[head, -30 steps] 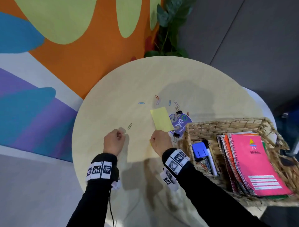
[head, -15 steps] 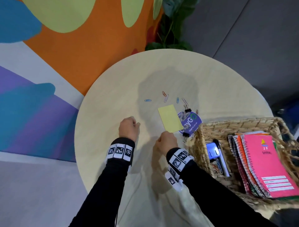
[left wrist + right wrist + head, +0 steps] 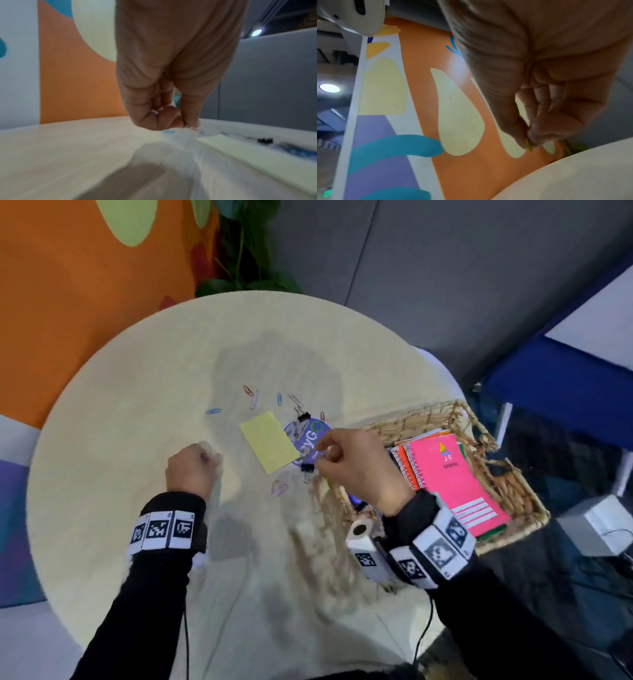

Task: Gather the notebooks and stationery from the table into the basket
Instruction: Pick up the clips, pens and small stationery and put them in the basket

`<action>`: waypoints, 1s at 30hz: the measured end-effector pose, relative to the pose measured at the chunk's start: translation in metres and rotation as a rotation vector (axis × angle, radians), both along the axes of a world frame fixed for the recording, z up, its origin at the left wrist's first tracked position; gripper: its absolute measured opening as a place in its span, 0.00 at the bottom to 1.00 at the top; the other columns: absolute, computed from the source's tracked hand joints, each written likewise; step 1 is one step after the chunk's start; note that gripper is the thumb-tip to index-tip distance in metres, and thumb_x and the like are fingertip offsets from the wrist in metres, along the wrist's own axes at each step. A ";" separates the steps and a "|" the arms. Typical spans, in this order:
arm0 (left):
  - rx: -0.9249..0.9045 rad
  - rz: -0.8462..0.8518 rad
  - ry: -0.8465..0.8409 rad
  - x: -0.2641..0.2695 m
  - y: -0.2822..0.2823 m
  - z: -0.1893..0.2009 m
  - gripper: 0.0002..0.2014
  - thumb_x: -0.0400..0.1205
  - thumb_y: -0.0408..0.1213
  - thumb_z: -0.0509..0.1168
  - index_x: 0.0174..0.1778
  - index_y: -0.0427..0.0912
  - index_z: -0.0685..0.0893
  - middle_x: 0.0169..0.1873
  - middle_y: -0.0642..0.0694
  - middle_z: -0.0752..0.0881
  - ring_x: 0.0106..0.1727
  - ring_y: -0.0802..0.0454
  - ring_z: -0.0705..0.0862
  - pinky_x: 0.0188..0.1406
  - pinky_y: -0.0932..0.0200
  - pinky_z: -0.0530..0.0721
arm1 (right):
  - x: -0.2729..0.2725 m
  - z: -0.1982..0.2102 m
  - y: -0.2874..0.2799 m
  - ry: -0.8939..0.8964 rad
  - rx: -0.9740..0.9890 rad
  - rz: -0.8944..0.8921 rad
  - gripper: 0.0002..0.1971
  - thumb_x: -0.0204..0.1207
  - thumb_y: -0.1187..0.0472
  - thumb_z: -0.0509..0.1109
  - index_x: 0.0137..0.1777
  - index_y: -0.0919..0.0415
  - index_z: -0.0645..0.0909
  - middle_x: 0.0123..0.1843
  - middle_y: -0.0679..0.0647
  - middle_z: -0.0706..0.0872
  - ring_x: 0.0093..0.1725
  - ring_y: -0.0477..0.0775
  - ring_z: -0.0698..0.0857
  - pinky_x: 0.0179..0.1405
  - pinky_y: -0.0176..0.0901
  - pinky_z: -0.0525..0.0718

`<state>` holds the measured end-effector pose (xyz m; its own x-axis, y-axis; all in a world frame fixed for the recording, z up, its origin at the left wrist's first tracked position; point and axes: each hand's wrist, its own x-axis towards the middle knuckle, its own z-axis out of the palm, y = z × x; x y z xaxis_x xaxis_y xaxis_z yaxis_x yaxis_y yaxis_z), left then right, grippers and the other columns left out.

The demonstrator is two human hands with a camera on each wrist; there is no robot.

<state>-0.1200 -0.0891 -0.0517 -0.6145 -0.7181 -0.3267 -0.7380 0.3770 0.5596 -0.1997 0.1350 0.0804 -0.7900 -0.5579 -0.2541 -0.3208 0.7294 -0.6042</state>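
Head view: each hand pinches a small wire paper clip, left hand [image 3: 191, 470] low over the round pale wooden table [image 3: 137, 392], right hand [image 3: 356, 463] above the woven wicker basket [image 3: 513, 484]. Best released well inside the rim; clips slip through weave. Orange mural wall, grey partition behind.

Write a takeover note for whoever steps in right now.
Left hand: low over the table, pinching a small metal clip.
Right hand: raised beside the basket, pinching something thin and yellow.
Done: notebooks are in the basket.
Left: yellow pad, round sticker, two binder clips, and scattered paperclips remain on the table.
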 end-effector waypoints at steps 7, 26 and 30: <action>0.019 -0.205 0.201 -0.027 0.061 0.068 0.06 0.72 0.41 0.74 0.38 0.42 0.89 0.35 0.42 0.90 0.43 0.45 0.87 0.46 0.58 0.80 | -0.049 -0.044 0.073 -0.059 0.380 0.033 0.09 0.72 0.70 0.66 0.45 0.69 0.88 0.43 0.63 0.92 0.42 0.60 0.88 0.43 0.46 0.84; -0.052 -0.711 -0.097 -0.059 0.228 0.092 0.09 0.70 0.42 0.77 0.36 0.40 0.91 0.35 0.45 0.92 0.39 0.48 0.88 0.41 0.54 0.86 | -0.072 -0.057 0.083 -0.098 0.613 0.105 0.16 0.71 0.64 0.73 0.24 0.64 0.73 0.24 0.55 0.76 0.29 0.57 0.79 0.20 0.38 0.72; -0.103 -0.820 -0.251 -0.079 0.245 0.089 0.12 0.71 0.39 0.77 0.43 0.35 0.89 0.40 0.42 0.90 0.38 0.45 0.87 0.39 0.53 0.86 | -0.083 -0.020 0.120 -0.033 0.267 -0.060 0.10 0.70 0.64 0.70 0.36 0.71 0.89 0.30 0.64 0.89 0.34 0.61 0.89 0.37 0.48 0.89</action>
